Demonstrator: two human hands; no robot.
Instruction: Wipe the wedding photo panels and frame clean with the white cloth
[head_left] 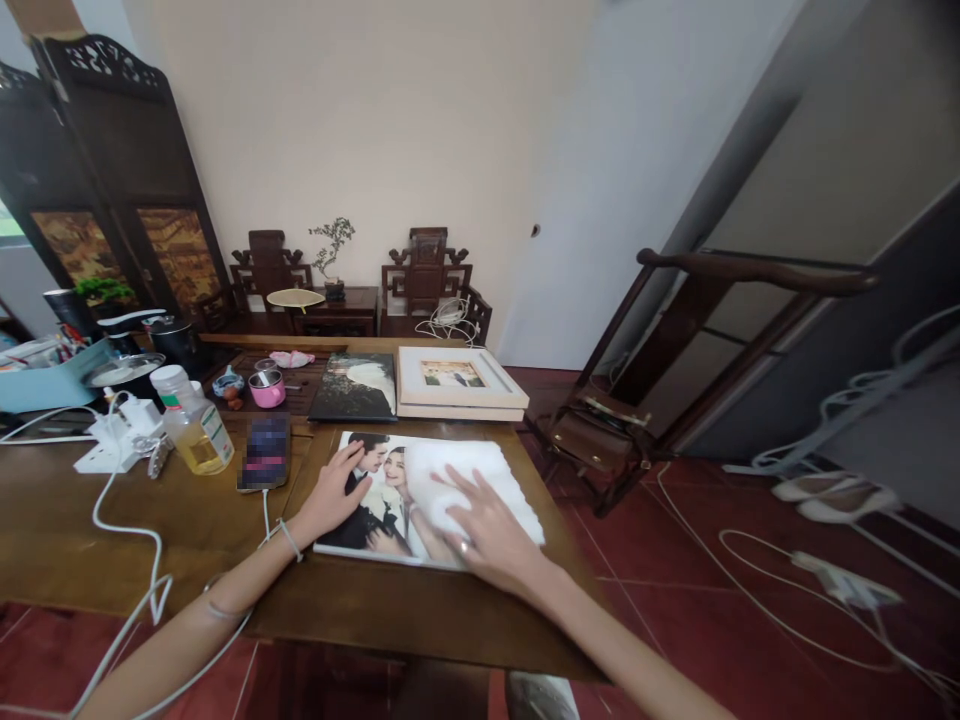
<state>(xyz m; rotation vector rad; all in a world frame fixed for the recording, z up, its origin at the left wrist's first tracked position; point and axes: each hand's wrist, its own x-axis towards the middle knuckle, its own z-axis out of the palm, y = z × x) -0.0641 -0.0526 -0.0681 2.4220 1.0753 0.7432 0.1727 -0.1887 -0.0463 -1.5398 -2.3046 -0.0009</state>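
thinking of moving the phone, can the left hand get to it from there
Probably yes: the phone lies on the table just left of the left hand, which rests on the photo print, and nothing seems to stand between them.

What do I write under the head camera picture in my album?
Left hand on a two-person photo, right hand on white cloth lying over it.

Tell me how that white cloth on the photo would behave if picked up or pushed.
The white cloth would probably hang floppy, given its wavy edge. It is likely light, as it looks like fluffy fabric. Pushed by the right hand, it may slide over the smooth-looking photo.
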